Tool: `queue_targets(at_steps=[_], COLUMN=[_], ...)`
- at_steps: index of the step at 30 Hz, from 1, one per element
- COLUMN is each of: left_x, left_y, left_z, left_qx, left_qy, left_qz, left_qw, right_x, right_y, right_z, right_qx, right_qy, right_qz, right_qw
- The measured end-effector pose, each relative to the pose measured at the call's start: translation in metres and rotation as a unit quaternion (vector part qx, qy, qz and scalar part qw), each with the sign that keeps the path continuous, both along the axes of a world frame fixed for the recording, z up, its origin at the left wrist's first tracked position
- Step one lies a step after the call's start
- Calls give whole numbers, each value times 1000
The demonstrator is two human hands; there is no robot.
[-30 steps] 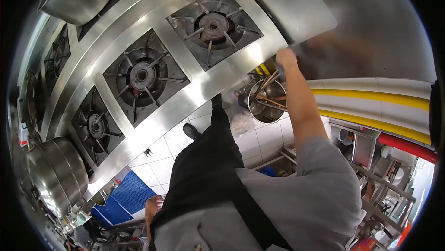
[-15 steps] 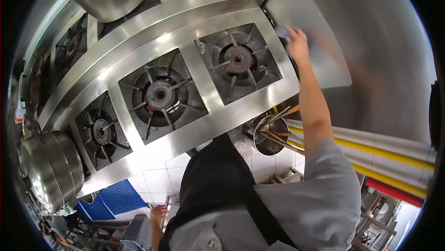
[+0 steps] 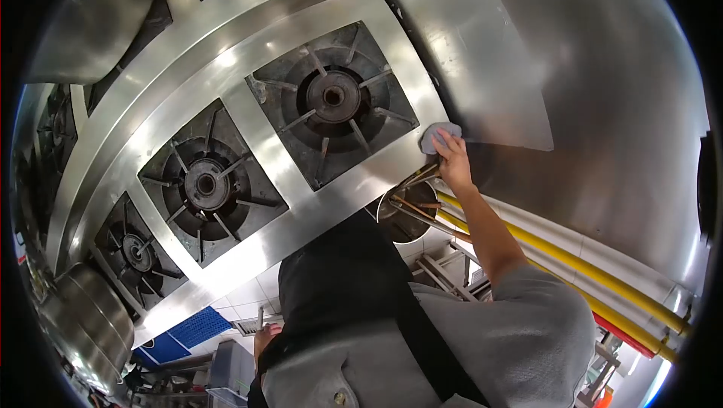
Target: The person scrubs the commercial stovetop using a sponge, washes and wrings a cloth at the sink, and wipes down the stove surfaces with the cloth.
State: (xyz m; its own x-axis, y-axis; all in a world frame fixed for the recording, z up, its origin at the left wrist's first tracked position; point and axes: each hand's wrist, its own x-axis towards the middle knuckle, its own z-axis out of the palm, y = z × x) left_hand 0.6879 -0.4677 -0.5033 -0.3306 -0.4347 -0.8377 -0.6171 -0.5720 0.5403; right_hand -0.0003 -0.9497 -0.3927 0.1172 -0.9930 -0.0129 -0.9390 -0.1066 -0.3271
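My right hand (image 3: 455, 163) is closed on a grey cloth (image 3: 440, 138), pressed against the front right corner of the steel stove (image 3: 361, 182). Just left of it is a burner (image 3: 334, 97) with bare black grate arms. Low in the view, beside my apron, my left hand (image 3: 266, 337) is closed around a thin, pale grey stick-like object (image 3: 261, 318); its lower part is hidden, so its kind cannot be told. Two more burners, a middle one (image 3: 207, 184) and a small left one (image 3: 138, 252), sit along the stove's front.
A steel pot (image 3: 410, 216) holding several long-handled tools stands below the stove's right corner. Yellow pipes (image 3: 580, 246) run along the wall beside it. A steel wall panel (image 3: 482, 54) borders the stove. Large pots stand at the back left (image 3: 94, 16) and left end (image 3: 86, 325).
My right hand has moved with the cloth from the stove's right edge near the wall panel toward me, to the front corner. The view has shifted right. My left hand still grips the stick-like object.
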Motion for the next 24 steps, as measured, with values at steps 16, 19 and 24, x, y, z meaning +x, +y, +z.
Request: queue_targets(at_steps=[16,19,24], left_x=[-34,-31,-11], left_y=[-13,-28,-37], left_z=[103,107,97], left_qx=[240,138,77], left_qy=[-143,-127,-107], left_qz=[471,380,389], left_qw=[837,906,912], right_x=[284,403,552], right_y=[-341,-293,-229], right_z=[34,33,9], right_qx=[102,50,25], right_qy=[122,136,43], right_qz=[63,206,233], right_qw=[985,968,971])
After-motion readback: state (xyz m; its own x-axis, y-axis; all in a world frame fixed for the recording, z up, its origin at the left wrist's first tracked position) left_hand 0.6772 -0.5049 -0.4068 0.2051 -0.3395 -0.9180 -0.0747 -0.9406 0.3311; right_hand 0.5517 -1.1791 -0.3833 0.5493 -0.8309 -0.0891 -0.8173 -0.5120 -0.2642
